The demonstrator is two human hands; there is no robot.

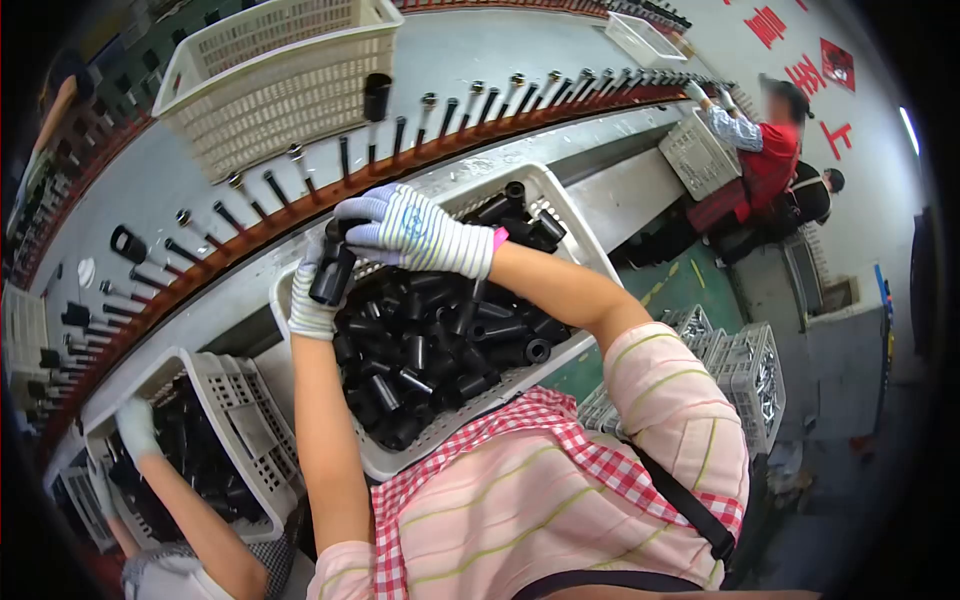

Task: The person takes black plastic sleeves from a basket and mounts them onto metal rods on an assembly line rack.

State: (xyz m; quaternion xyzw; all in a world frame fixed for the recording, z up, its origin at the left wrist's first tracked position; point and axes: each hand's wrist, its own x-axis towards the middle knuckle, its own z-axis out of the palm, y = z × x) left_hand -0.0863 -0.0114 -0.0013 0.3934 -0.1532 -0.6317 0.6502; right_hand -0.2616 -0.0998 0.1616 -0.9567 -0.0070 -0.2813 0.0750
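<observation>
Both my hands wear striped knit gloves and meet above a white basket (570,215) full of loose black plastic tubes (440,330). My left hand (312,300) is closed round a black tube (332,275), which stands tilted with its open end facing down toward me. My right hand (415,228) reaches across from the right, its fingers bent over the upper end of the tubes held there. Whether that hand grips a second tube or the same one is hidden by the glove.
Beyond the basket runs a brown conveyor rail (300,207) with a row of upright rods. A large white crate (280,85) stands behind it. At lower left, a co-worker's gloved hand (137,425) is in another basket (235,430) of black parts. A person in red (770,160) works farther right.
</observation>
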